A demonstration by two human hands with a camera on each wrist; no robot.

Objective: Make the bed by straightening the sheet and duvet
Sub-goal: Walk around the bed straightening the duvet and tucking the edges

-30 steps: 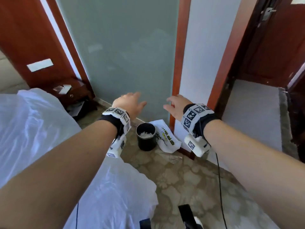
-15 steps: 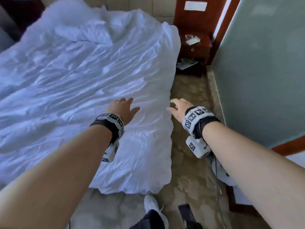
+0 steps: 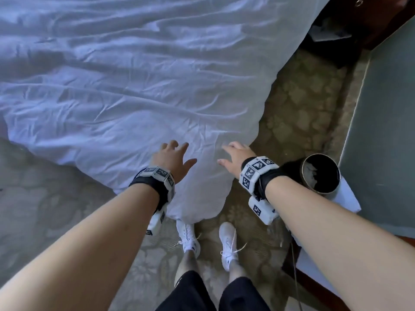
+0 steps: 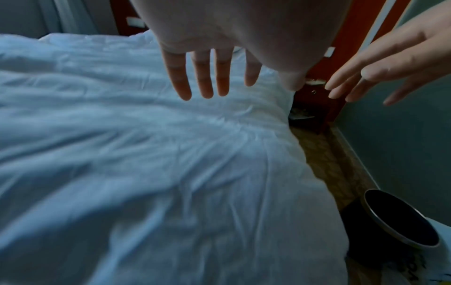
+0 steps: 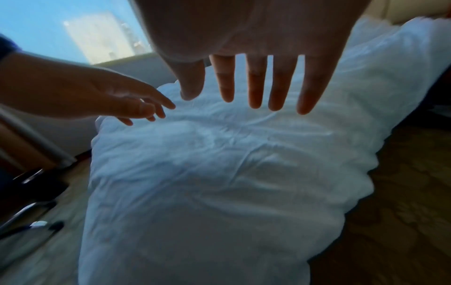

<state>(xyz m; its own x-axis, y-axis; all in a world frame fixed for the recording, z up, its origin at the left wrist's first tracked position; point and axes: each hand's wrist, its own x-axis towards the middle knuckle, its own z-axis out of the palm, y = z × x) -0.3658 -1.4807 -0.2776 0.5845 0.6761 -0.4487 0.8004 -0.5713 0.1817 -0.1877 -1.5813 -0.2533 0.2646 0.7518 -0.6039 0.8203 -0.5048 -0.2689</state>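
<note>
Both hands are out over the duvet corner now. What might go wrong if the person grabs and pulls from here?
Both the left hand and right hand are open above the duvet, holding nothing.

1. The duvet's corner hangs down onto the floor by the shoes; stepping forward may trap it.
2. The black bin stands close by the right wrist; a backward tug might knock it over.

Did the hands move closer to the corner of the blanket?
Yes. Both the left hand and right hand now hover nearer the duvet corner than half a second ago.
</note>
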